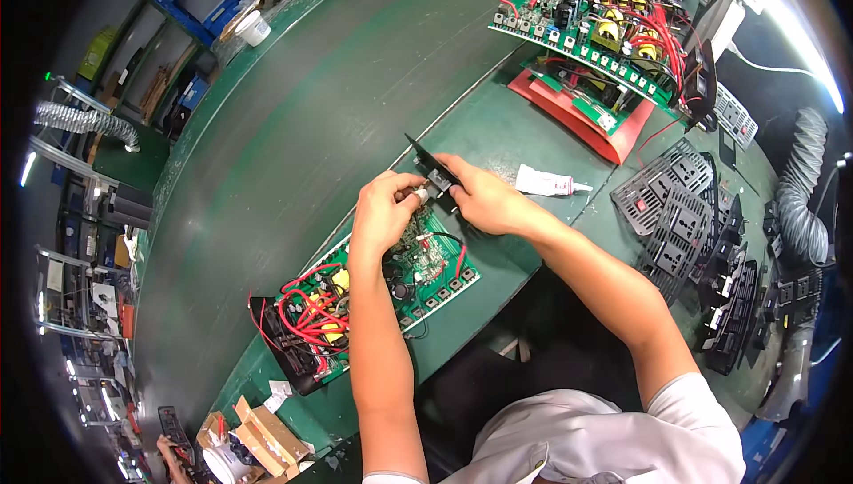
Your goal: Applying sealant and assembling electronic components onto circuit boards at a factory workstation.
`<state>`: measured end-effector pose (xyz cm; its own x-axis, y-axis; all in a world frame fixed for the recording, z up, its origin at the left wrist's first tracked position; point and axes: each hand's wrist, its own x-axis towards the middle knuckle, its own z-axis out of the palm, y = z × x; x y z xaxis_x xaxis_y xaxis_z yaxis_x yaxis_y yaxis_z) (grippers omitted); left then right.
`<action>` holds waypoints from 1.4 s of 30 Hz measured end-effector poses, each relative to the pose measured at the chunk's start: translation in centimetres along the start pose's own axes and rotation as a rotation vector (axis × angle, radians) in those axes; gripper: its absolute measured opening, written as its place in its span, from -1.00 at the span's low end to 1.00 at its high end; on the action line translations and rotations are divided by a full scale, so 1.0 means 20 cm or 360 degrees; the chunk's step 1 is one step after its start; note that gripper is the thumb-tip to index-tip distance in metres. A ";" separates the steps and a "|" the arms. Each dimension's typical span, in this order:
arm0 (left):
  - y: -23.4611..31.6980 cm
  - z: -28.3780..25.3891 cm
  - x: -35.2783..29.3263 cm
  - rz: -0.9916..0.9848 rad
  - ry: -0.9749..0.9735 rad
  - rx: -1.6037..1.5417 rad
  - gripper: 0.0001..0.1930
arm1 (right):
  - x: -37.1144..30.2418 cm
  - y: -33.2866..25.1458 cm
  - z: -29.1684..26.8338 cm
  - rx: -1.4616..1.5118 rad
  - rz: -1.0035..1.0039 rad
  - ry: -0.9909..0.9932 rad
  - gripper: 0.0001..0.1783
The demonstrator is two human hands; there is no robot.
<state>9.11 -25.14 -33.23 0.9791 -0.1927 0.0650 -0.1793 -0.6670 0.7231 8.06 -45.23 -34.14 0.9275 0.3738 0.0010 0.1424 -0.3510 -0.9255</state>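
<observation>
My right hand [484,198] grips a black end panel [428,162], tilted on edge above the far end of a green circuit board [431,262]. Against the panel's inner side, the fingers of my left hand [382,213] are pinched on a small white connector [421,193]. The board lies below both hands, with red wires [311,311] and yellow-wrapped coils toward its left end. A second black end panel [289,346] stands at that left end. My left forearm covers part of the board.
Right of my hands lies a white tube [544,182]. Stacked circuit boards [586,35] with a red sheet [577,115] stand at the far right. Black slotted socket panels [666,200] are piled at the right. An open cardboard box [271,435] sits at the lower left.
</observation>
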 end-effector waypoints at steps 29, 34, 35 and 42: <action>0.13 -0.10 -0.15 0.0314 0.0213 0.0521 -0.69 | -0.03 0.03 0.07 -0.0205 -0.0140 0.0063 -0.36; 0.62 -0.22 -0.48 0.0645 0.0037 0.0048 -0.72 | -0.01 0.12 0.07 -0.0141 -0.0315 0.0074 -0.33; 0.64 -0.21 -0.58 0.0770 -0.0056 0.0068 -0.77 | 0.01 0.06 0.11 -0.0290 -0.0158 0.0023 -0.35; 0.88 -0.06 -0.65 0.1079 -0.0702 0.0203 -0.75 | -0.01 0.03 -0.04 -0.0154 -0.0051 0.0116 -0.45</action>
<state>-6.61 -33.43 -20.55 0.5310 -0.8313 0.1642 -0.7543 -0.3754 0.5387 8.29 -46.15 -34.46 0.9441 0.3241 0.0604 0.2017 -0.4227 -0.8835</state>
